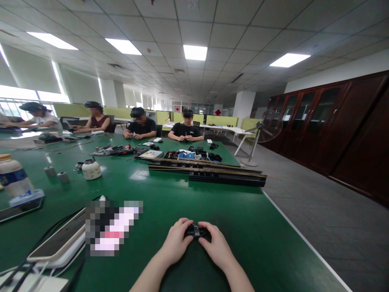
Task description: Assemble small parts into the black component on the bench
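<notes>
Low over the green table (146, 259), near its front edge, a small black object (197, 231) with a lighter, shiny middle is held between both hands. My left hand (176, 242) closes on its left end, the thumb in front and the fingers behind. Its right end is gripped the same way by my right hand (217, 245). The fingers hide both ends, so I cannot tell exactly what kind of thing it is.
Long black rails with thin rods (227, 176) lie across the table ahead. Phones with cables (57, 243), a small jar (91, 169) and a bottle (13, 174) stand left. Several people sit beyond. A standing fan (258, 129) is on the floor at right.
</notes>
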Tool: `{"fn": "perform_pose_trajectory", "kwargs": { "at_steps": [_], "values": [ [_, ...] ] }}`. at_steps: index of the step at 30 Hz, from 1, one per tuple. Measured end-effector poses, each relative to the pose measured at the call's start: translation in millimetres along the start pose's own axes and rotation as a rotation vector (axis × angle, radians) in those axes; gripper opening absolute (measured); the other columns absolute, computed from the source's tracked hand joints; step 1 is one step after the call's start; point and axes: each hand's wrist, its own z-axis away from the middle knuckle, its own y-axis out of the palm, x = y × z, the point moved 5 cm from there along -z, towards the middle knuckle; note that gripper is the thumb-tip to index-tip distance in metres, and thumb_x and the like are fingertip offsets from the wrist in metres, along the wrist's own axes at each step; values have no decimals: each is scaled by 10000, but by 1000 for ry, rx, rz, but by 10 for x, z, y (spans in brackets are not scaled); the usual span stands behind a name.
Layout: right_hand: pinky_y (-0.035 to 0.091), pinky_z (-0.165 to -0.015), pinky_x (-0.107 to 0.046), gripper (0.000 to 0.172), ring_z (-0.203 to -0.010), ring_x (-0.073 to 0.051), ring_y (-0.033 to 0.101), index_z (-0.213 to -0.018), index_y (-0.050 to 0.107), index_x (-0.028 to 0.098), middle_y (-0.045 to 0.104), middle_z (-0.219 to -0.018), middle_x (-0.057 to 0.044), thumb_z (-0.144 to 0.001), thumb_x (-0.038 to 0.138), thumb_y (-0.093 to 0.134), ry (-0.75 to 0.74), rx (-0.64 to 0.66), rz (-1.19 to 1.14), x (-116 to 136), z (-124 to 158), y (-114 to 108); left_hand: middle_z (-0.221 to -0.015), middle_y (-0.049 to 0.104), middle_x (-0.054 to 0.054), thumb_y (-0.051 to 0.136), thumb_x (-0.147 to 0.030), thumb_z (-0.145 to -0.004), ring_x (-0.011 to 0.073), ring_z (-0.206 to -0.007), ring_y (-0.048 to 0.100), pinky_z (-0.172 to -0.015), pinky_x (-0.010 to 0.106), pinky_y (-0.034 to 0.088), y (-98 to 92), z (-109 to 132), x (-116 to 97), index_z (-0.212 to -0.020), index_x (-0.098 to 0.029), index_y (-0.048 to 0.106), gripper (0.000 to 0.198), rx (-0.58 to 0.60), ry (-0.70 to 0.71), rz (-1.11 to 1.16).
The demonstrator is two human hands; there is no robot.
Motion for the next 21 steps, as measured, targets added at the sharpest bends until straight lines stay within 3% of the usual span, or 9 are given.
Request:
{"fn": "perform_pose_trajectory", "kwargs": {
  "at_steps": [21],
  "values": [
    [384, -937, -362, 365, -1020, -242, 556, -988, 645, 259, 645, -1027, -40, -631, 195, 603, 1, -34, 5, -3, -1, -12, -1203, 526, 70, 467, -152, -741, 200, -1116, 454, -957, 289, 331, 9, -6, 1, -1190, -177, 504, 451, 7, -1, -16]
  ]
}}
